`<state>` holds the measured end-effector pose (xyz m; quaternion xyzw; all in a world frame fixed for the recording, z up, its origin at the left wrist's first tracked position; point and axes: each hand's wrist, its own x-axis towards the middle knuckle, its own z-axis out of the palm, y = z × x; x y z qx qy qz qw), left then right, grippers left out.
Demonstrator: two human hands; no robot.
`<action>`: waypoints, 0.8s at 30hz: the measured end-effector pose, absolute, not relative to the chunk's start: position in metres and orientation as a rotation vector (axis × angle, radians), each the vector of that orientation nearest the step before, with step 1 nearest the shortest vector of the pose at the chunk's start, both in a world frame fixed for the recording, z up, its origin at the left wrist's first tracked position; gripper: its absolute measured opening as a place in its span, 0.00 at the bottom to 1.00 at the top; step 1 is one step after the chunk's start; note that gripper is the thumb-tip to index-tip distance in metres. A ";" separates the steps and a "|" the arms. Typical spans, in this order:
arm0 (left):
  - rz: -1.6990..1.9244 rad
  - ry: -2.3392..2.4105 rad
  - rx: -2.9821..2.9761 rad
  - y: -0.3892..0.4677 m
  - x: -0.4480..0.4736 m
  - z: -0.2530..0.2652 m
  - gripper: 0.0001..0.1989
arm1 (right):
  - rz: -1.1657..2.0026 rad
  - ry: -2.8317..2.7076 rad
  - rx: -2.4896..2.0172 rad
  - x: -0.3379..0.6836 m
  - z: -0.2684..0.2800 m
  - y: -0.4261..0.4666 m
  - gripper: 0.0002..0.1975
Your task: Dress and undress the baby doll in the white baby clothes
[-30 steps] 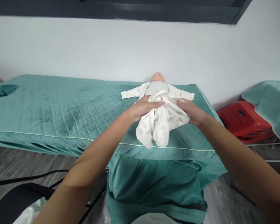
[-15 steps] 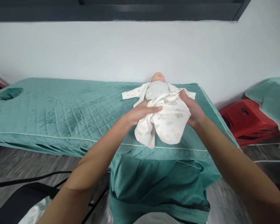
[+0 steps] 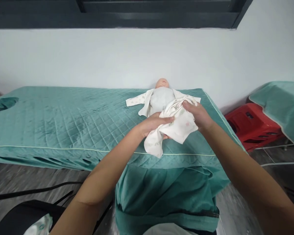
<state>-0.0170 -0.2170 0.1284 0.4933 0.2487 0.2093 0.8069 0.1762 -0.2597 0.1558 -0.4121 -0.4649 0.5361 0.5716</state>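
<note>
Toward the right end of the quilted green bed, by its front edge, I have the left hand and right hand with fingers closed on a soft, crumpled white garment; the smooth-headed doll lies behind, head at the rear edge.

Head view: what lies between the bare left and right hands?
In the head view, a crumpled white printed cloth garment bridges the left hand and right hand.

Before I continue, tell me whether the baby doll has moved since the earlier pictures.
No: the baby doll shows no visible shift against the green massage bed's far right corner.
</note>
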 end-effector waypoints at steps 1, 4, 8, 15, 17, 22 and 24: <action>0.491 0.535 1.041 -0.214 -0.016 0.128 0.23 | 1.259 -1.065 -0.979 0.177 0.151 -0.261 0.25; 0.564 0.651 1.033 -0.202 -0.013 0.123 0.20 | 1.322 -0.974 -1.078 0.179 0.122 -0.267 0.22; 0.362 0.902 1.428 -0.188 -0.007 0.107 0.13 | 1.435 -0.877 -1.176 0.173 0.074 -0.284 0.19; -0.074 1.013 2.339 -0.189 0.019 0.092 0.16 | 1.225 -0.964 -1.397 0.167 0.029 -0.305 0.17; -0.105 1.015 2.360 -0.192 0.026 0.090 0.17 | 1.065 -1.081 -1.481 0.170 0.023 -0.305 0.17; -0.168 0.964 2.392 -0.195 0.032 0.089 0.16 | 0.807 -1.231 -1.634 0.167 0.014 -0.306 0.16; -0.168 0.942 2.386 -0.196 0.029 0.092 0.16 | 0.782 -1.209 -1.646 0.164 0.011 -0.309 0.16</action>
